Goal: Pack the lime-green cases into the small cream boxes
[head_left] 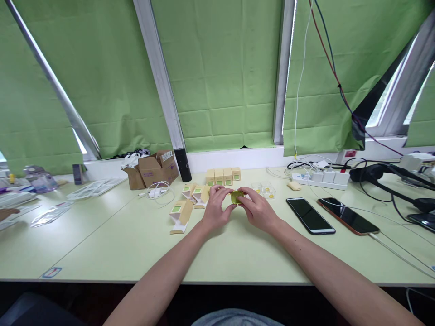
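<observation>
My left hand [216, 209] and my right hand [258, 210] meet over the middle of the pale green table [136, 235]. Both pinch a small olive-green piece [237, 197] between their fingertips, just above the tabletop. Several small cream boxes with green labels [222, 176] stand in a row right behind my hands. To the left lie opened cream boxes [195, 194], and one more open box [180, 214] lies nearer me. Clear plastic trays with yellow bits [264, 189] sit to the right of my fingers.
Two phones [310, 215] [348, 216] lie face up at right, one on a cable. A white power strip [321, 177], black headset [390, 179], cardboard box [152, 170] and black cylinder [182, 165] line the back. Another person's hand [7, 213] shows at far left.
</observation>
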Motion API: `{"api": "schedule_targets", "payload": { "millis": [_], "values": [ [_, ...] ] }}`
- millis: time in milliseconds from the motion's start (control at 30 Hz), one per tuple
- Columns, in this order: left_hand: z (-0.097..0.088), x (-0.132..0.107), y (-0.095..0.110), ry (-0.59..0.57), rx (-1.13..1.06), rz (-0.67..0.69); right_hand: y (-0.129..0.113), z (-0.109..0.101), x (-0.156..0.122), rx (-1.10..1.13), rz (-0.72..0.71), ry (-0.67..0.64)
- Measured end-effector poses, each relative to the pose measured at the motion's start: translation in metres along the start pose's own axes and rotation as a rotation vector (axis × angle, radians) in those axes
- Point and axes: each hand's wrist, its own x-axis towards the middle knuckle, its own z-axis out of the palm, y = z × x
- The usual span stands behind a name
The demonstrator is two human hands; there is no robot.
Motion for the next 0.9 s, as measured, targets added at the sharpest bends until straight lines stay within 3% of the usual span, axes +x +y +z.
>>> {"api": "schedule_targets", "payload": {
  "millis": [300,900],
  "values": [
    [0.0014,-0.0003,-0.0017,0.02,0.011,0.022,0.005,0.005,-0.0029,-0.042,-0.045,0.01],
    [0.0018,0.0012,-0.0001,0.021,0.02,-0.011,0.0019,0.0002,-0.0021,0.154,0.08,-0.015]
  ]
}}
